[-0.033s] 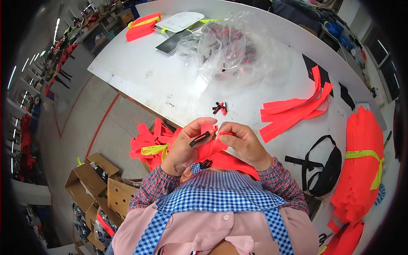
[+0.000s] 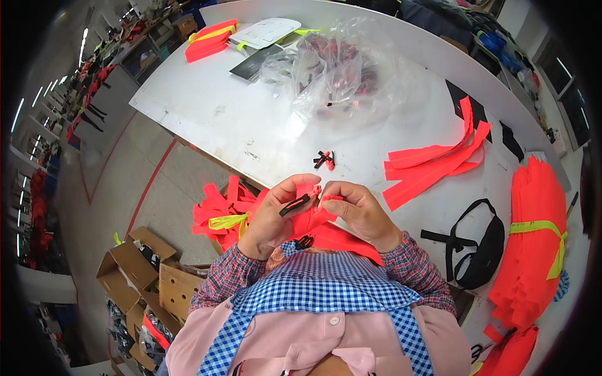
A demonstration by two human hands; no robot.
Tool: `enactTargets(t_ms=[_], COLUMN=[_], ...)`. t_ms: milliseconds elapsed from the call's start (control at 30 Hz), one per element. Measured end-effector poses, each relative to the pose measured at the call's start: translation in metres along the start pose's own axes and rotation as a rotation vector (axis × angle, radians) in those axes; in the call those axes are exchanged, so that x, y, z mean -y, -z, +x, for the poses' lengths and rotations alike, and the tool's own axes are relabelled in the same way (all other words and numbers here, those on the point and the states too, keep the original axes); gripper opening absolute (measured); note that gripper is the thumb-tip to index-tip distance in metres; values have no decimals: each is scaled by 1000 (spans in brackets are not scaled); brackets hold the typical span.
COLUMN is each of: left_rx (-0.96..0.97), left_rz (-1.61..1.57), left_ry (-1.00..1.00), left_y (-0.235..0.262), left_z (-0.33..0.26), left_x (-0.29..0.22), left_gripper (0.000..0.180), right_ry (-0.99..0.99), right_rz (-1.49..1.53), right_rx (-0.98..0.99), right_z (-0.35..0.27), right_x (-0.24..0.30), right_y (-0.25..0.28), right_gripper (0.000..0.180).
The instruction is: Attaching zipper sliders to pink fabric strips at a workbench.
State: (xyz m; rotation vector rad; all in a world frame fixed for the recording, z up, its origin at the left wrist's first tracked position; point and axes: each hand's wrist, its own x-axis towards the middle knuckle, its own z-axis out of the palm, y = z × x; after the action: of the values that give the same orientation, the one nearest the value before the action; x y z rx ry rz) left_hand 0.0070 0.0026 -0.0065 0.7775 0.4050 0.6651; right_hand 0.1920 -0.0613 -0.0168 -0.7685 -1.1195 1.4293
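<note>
Close together in front of my chest, both hands work on a neon coral fabric strip (image 2: 307,219). My left hand (image 2: 263,222) is closed, pinching a coral bit between thumb and fingertips; a small black cord loop (image 2: 295,205) lies across its fingers. Thumb and fingers of my right hand (image 2: 364,216) pinch a coral edge just beside it. The strip hangs below the hands, and another coral length (image 2: 351,242) lies across my lap. Near it is a small black object (image 2: 304,242), unclear in kind. Ahead on the white table (image 2: 251,119) rests a small black-and-coral bundle (image 2: 325,160).
Loose coral strips (image 2: 433,163) and a black strapped pouch (image 2: 483,250) lie to the right, beside a tied coral stack (image 2: 533,250). A clear plastic bag (image 2: 342,69) sits at the back. Left below are more coral strips (image 2: 216,207) and cardboard boxes (image 2: 132,263).
</note>
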Motion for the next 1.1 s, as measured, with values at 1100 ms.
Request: enactTargets(t_ms=[1100], left_rx=[79], left_rz=[883], left_ry=[-202], left_y=[-6], left_z=[-12], left_x=[-16], left_gripper=[24], right_ry=[530], right_rz=[-735], right_rx=[-202], right_z=[-10], right_x=[1], right_y=[-17], right_gripper=[20])
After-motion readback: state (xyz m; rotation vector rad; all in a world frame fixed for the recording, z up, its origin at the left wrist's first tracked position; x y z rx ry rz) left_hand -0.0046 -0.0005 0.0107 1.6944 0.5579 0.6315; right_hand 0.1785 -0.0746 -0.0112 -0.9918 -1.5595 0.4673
